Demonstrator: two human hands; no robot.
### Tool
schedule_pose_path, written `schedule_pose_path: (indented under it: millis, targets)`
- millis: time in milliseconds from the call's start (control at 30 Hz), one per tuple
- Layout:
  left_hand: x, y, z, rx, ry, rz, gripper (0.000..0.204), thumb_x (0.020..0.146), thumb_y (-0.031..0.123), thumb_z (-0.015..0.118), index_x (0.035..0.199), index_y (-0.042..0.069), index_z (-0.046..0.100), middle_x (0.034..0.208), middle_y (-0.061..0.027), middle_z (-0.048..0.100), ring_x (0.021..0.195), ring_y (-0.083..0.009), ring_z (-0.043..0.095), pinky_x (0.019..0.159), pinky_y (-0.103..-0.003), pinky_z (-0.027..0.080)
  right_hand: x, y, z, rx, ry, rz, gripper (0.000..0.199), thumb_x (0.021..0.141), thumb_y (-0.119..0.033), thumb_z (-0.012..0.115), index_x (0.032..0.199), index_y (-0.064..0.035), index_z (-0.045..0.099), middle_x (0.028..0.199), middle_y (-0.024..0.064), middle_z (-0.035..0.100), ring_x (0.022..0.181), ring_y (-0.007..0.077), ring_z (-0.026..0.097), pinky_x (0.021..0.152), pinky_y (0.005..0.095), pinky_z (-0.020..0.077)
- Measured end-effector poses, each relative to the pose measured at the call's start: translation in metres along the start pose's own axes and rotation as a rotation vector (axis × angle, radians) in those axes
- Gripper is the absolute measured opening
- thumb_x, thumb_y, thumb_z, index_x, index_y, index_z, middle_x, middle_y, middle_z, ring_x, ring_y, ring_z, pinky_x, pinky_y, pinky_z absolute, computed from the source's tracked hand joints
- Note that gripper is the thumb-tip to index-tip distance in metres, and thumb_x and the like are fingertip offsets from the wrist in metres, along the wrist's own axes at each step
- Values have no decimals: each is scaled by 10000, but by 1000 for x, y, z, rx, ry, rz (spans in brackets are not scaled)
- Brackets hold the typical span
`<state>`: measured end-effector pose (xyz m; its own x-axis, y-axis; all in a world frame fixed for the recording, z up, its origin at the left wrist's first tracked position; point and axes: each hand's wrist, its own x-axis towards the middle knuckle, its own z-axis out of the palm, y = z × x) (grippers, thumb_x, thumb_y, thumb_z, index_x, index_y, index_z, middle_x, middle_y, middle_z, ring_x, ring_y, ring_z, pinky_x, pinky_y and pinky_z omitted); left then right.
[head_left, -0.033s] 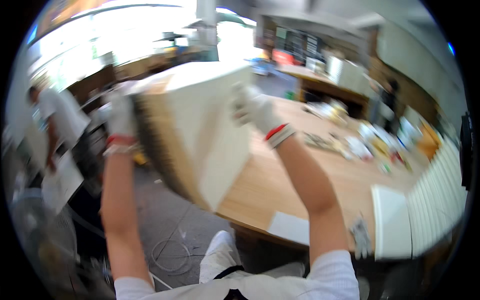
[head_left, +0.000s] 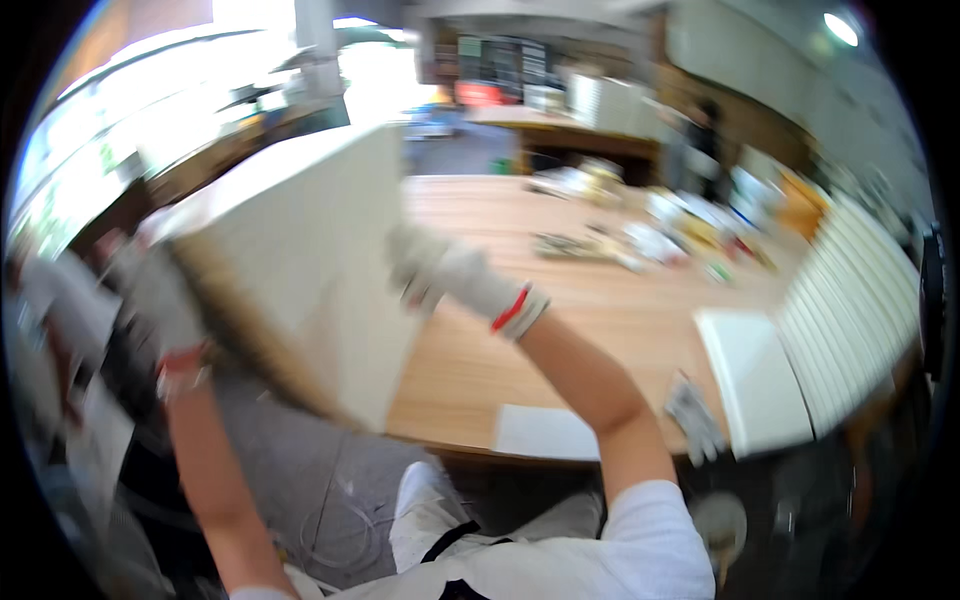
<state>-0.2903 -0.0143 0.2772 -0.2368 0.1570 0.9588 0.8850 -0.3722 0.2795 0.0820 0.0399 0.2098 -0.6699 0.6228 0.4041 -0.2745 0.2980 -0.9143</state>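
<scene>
Both gloved hands are clamped on one large white panel (head_left: 300, 270), set wide apart so the load is shared across its breadth: the left hand (head_left: 165, 300) grips the panel's left, brownish raw edge, while the right hand (head_left: 435, 270) is pressed flat against its right face near the far edge, fingers spread for purchase. The picture is blurred, so the exact finger wrap cannot be told. The panel is held up off the wooden workbench (head_left: 600, 300), tilted, its lower corner hanging over the bench's near-left edge and above the grey floor; a two-handed hold at opposite sides seems the only way to steady something this broad. Right of the panel, on the bench, lies a small white sheet (head_left: 545, 432) at the near edge, then a spare grey glove (head_left: 695, 418), and beyond that a flat white board (head_left: 760, 380) beside a row of stacked white panels (head_left: 860, 300) standing on edge. Behind the panel, further back on the bench, sits a clutter of small tools and packets (head_left: 650, 235).
</scene>
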Motion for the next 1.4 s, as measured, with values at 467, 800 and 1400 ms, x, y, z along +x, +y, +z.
schedule_pose_path:
  millis: [467, 800, 1400]
  targets:
    - [-317, 509, 192, -1107, -1638, 196, 190, 926, 247, 605, 955, 61, 581, 912, -91, 639, 800, -274, 642, 678, -384, 520, -478, -8, -45, -1555, 1113, 697, 274, 885, -224, 590, 1066, -20, 563, 1286, 229, 509, 873, 340, 660, 728, 432, 548]
    - [-418, 610, 215, -1388, -2090, -1932, 568, 982, 511, 437, 1106, -43, 426, 1016, -122, 554, 777, -222, 571, 636, -376, 508, -534, 14, -39, -1463, 1085, 800, 124, 835, -128, 563, 866, -8, 560, 1219, 267, 524, 541, 325, 626, 478, 432, 502]
    - [-431, 605, 231, -1338, -2118, -1267, 528, 965, 377, 444, 1357, 51, 306, 1259, -182, 512, 1069, -330, 565, 862, -471, 477, -574, 1, -77, 121, 1642, -182, 63, 906, -95, 590, 939, -42, 581, 854, 29, 614, 746, 109, 634, 566, 256, 551]
